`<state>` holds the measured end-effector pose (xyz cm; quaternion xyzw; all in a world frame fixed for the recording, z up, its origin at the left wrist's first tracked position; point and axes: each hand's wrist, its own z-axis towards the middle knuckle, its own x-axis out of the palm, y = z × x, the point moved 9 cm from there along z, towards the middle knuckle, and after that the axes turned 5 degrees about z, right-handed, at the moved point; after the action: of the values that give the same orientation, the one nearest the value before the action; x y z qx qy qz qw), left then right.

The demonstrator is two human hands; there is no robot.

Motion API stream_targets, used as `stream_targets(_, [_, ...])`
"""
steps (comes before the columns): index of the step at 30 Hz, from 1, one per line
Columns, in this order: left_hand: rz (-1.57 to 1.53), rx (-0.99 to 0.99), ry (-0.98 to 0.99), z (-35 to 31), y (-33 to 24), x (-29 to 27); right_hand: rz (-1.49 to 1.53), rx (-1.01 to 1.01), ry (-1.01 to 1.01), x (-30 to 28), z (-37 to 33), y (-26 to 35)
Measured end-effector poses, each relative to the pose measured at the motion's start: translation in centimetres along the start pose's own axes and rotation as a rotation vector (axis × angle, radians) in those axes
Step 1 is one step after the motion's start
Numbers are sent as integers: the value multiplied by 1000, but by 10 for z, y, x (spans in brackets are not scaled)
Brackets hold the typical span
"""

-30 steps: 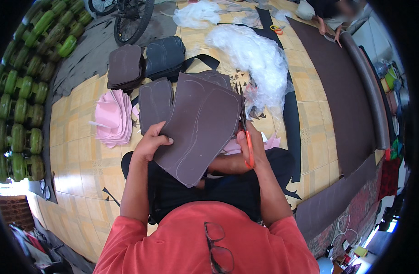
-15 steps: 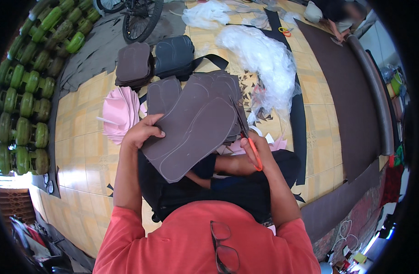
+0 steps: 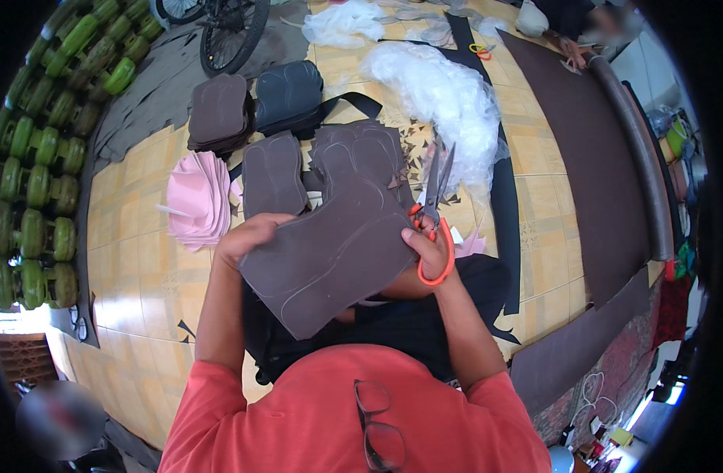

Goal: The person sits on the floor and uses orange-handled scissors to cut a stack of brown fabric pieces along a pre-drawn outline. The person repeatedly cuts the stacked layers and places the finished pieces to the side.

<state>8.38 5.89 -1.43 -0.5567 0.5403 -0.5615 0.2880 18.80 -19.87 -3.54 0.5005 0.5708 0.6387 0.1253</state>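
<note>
Brown sheet (image 3: 330, 264): held slantwise above the lap (image 3: 424, 319), marked with pale curved outlines, overlapping in view the near side of a jagged brown stack (image 3: 357, 146).
Left hand (image 3: 249, 239): clamped with fingers on the sheet's upper left edge, with thumb on top and fingertips hidden beneath.
Right hand (image 3: 432, 251): closed with fingers around the scissors (image 3: 431, 206), with thumb laid over the sheet's right edge; finger placement in the loops impossible to tell.
Blades: spread apart, pointing away from the body, just beside the sheet's right corner.
Floor (image 3: 133, 276): tiled in pale yellow, strewn with small dark scraps beyond the scissors.
Cut pieces: piled in a smaller brown stack (image 3: 272, 173) left of the jagged one, with a pink pile (image 3: 196, 201) just beside; set farther off, a dark brown stack (image 3: 218, 110) next to a black stack (image 3: 289, 94).
Clear plastic (image 3: 440, 98): heaped beyond the scissors, near a long black strip (image 3: 505, 213).
Far right: spread out, a large brown length (image 3: 574, 150) alongside a roll (image 3: 629, 142), touched at the top by a co-worker's hand (image 3: 574, 57).
</note>
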Motion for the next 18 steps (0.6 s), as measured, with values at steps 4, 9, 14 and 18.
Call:
stream_targets(4, [-304, 48, -358, -1, 61, -12, 151, -95, -140, 10, 1, 10])
stream_targets(9, [-42, 334, -388, 29, 35, 87, -49, -82, -130, 15, -1, -21])
stream_targets(14, [-481, 299, -674, 31, 21, 68, -403, -147, -179, 8, -10, -13])
stream_targets(18, [-418, 291, -685, 24, 12, 61, -766, -335, -202, 16, -11, 14])
